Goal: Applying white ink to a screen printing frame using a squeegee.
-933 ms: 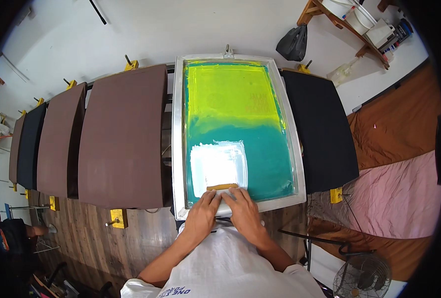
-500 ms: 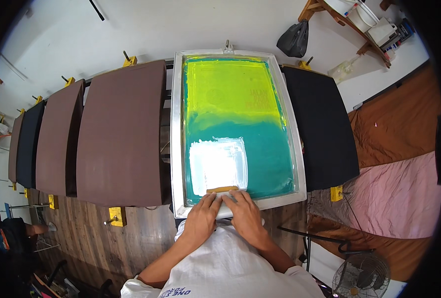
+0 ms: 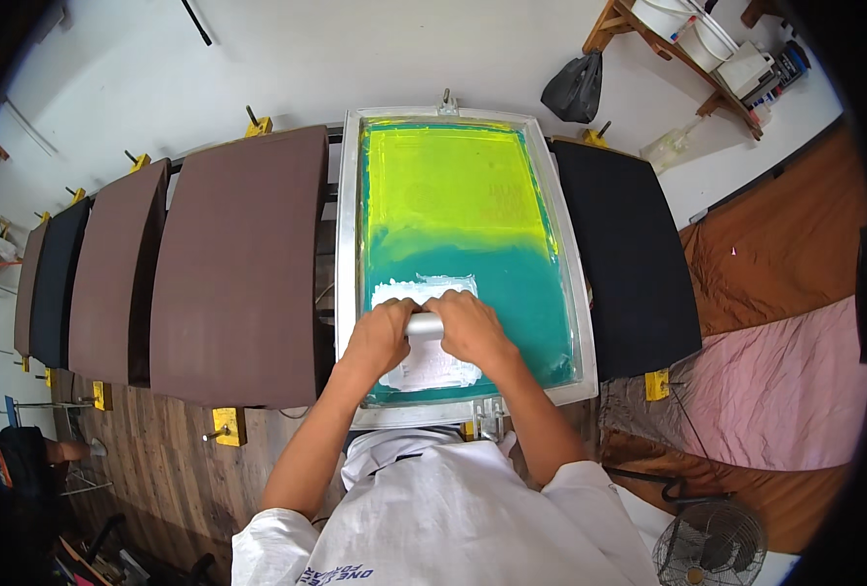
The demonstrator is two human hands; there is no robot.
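A screen-printing frame [image 3: 577, 293] with a silver rim lies in front of me. Its mesh is yellow in the far half and green [image 3: 526, 303] in the near half. White ink [image 3: 429, 285] covers a squarish patch at the near left of the mesh. Over that patch, my left hand [image 3: 383, 337] and my right hand [image 3: 470, 330] are closed side by side on a squeegee [image 3: 424, 326]. Its pale handle shows between them; its blade is hidden. On the near side of the squeegee, the patch looks thin and faintly pinkish.
Brown-covered boards [image 3: 240, 264] stand in a row to the left, a black-covered board [image 3: 629, 259] to the right. Yellow clamps [image 3: 224, 427] hold board edges. A fan [image 3: 710, 544] stands at lower right, beside brown and pink cloth [image 3: 775, 361]. A shelf [image 3: 682, 59] is at upper right.
Both hands have moved away from me with the squeegee, from the frame's near edge to the far part of the white patch. The thick white behind it has thinned.
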